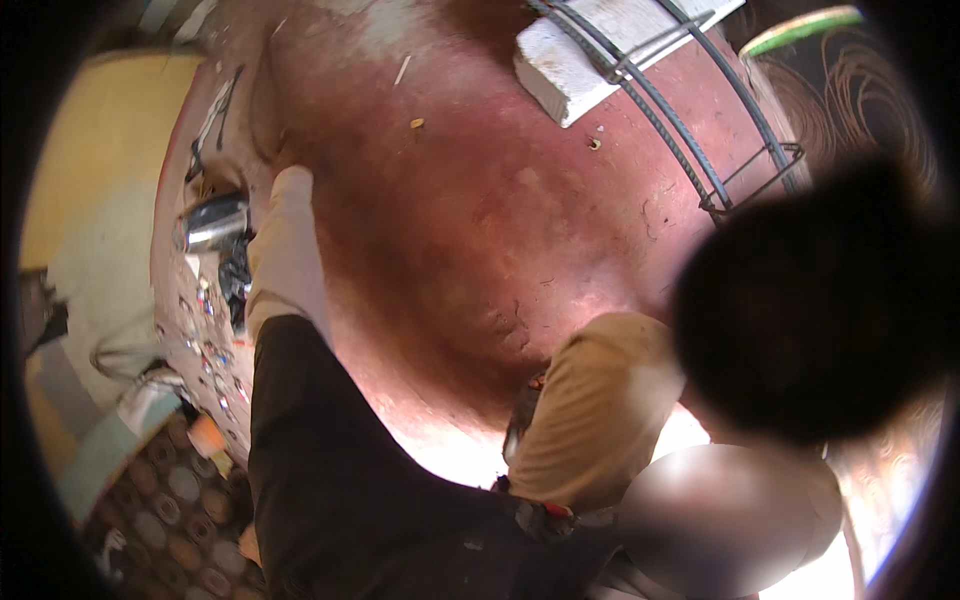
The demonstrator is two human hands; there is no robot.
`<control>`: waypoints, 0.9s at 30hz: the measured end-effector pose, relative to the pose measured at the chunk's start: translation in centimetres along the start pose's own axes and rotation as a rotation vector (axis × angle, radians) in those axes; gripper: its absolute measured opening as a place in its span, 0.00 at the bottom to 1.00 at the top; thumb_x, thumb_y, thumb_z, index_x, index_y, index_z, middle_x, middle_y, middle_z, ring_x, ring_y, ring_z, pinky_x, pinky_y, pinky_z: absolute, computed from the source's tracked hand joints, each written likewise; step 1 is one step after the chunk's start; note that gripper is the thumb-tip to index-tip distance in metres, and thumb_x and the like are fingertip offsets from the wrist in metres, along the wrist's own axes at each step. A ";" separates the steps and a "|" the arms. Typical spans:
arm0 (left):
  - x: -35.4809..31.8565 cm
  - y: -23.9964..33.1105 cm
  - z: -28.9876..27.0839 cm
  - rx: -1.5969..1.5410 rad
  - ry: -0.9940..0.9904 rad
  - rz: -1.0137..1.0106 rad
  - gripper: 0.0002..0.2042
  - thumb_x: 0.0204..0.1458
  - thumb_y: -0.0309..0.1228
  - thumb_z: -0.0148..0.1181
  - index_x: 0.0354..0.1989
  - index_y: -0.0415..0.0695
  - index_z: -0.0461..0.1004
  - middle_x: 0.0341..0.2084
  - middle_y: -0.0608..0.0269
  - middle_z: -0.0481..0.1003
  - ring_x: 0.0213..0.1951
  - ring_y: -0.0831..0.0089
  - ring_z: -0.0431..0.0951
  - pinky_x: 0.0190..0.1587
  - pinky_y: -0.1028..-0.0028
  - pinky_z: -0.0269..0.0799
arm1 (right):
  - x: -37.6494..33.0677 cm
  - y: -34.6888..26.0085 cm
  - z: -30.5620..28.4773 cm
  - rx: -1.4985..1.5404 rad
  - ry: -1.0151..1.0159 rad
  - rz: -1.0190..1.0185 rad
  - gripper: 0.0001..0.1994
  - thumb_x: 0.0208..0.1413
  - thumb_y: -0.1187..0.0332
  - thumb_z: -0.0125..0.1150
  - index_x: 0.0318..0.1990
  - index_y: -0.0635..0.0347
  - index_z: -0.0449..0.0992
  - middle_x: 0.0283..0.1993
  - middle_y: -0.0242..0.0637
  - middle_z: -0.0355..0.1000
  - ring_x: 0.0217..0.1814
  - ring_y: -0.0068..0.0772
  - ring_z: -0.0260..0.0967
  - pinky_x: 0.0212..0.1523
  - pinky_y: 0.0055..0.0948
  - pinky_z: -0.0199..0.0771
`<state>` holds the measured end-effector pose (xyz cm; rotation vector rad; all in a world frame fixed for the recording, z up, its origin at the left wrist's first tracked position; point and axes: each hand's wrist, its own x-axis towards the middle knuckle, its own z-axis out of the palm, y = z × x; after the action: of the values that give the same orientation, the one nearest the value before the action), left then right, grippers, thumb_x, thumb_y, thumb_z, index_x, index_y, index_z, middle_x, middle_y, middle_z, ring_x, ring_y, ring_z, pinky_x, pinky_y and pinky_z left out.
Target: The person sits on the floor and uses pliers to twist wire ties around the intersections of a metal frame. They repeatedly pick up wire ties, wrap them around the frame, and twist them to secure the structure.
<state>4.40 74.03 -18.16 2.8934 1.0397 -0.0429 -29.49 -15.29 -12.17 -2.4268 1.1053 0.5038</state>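
Lying across the white block [568, 72] at upper right, the steel bar frame [686, 136] should feel heavy, stiff and rough; you'd best grip its ribbed bars between the wire ties. Your hands can't be made out, so I cannot tell whether they're open or gripping. A blurred dark shape [810, 310] hides the space below the frame; a shiny metal container [215, 222] sits left, beside a pale-ended clothed limb [290, 250].

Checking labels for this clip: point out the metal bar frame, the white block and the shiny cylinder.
Metal bar frame [618, 70]: head view, joint between bars and crosspiece.
White block [635, 22]: head view, upper face between bars.
Shiny cylinder [216, 224]: head view, side wall.
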 end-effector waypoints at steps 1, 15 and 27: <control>0.9 -0.5 0.4 0.016 -0.014 -0.007 0.17 0.50 0.38 0.57 0.45 0.42 0.76 0.43 0.50 0.77 0.46 0.55 0.77 0.48 0.60 0.72 | 0.1 -0.1 0.5 0.008 0.009 0.006 0.15 0.63 0.61 0.50 0.30 0.65 0.73 0.26 0.36 0.70 0.26 0.25 0.67 0.28 0.27 0.67; 6.5 -5.4 1.8 0.083 -0.030 -0.075 0.24 0.51 0.47 0.56 0.51 0.42 0.75 0.47 0.47 0.76 0.51 0.51 0.75 0.51 0.57 0.71 | 1.1 -2.1 4.3 0.105 0.082 0.041 0.15 0.63 0.61 0.51 0.32 0.65 0.73 0.27 0.36 0.71 0.27 0.25 0.67 0.30 0.27 0.68; -8.9 -6.5 -5.5 -0.925 0.066 -0.136 0.15 0.47 0.32 0.64 0.42 0.36 0.76 0.35 0.52 0.79 0.37 0.60 0.78 0.41 0.62 0.76 | -1.8 -0.2 -6.9 0.449 0.734 0.065 0.14 0.63 0.61 0.52 0.34 0.65 0.74 0.29 0.36 0.71 0.28 0.25 0.68 0.31 0.26 0.68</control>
<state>-6.62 73.77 -12.59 1.9960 0.9213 0.4129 -29.39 -17.62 -5.40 -2.1929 1.3825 -0.6195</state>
